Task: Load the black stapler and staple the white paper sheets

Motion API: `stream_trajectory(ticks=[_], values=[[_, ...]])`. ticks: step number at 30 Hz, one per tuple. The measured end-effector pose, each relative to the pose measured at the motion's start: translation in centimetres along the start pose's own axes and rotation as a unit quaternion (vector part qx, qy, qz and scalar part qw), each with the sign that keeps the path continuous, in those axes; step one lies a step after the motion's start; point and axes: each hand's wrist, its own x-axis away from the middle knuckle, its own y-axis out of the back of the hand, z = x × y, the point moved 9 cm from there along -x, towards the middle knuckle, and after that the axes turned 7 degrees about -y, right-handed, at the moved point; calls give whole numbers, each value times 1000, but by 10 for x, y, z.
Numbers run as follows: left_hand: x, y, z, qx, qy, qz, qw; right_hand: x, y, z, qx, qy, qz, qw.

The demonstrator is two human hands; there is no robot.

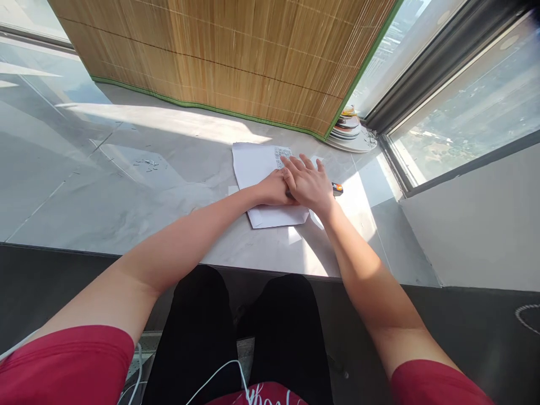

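My right hand (310,183) lies across my left hand (275,187), pressed down over a black stapler. Its fingers are stretched out and spread. Most of my left hand's fingers are hidden beneath it. Of the stapler (338,189), an end with an orange mark sticks out on the right, and a bit of dark body shows at the palm's left side; the rest is covered. Under both hands is a white sheet or stack of paper (253,160), with a block of printed text (282,156) near its top right.
Small loose staples (146,164) are scattered on the marble ledge (177,169) to the left. A bamboo blind (219,50) with green edging hangs behind. Stacked plate-like discs (348,132) stand in the corner by the window frame (417,67). A white cable (217,371) hangs near my lap.
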Motion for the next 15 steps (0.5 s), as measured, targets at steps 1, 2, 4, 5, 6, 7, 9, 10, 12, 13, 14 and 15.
stream_trajectory(ticks=[1,2,4,5,6,7,9,10,12,13,14,15], values=[[1,-3,0,-3,-4,26,1000,1,-1,1,11,0,-6,1000],[2,-6,0,-8,-5,50,999,2,-2,3,18,-1,-14,1000],[3,-9,1,-25,3,77,997,4,-2,6,21,2,-30,999],[4,-9,2,-30,5,81,996,4,-2,7,16,5,-36,999],[4,-9,2,-32,6,78,996,5,-1,8,8,9,-42,999],[4,-7,1,-32,5,70,997,5,1,9,-3,16,-47,999],[3,-3,0,-27,-4,45,999,3,7,8,-31,32,-59,997],[2,-2,0,-26,-10,36,999,1,11,4,-50,35,-68,996],[1,-2,1,-34,-19,38,999,-4,18,-11,-101,26,-89,991],[0,-3,3,-42,-19,45,998,-6,20,-22,-128,12,-99,987],[-1,-4,5,-50,-18,53,997,-8,21,-35,-152,-5,-109,982],[-2,-5,7,-58,-15,60,996,-10,21,-47,-171,-22,-118,978]])
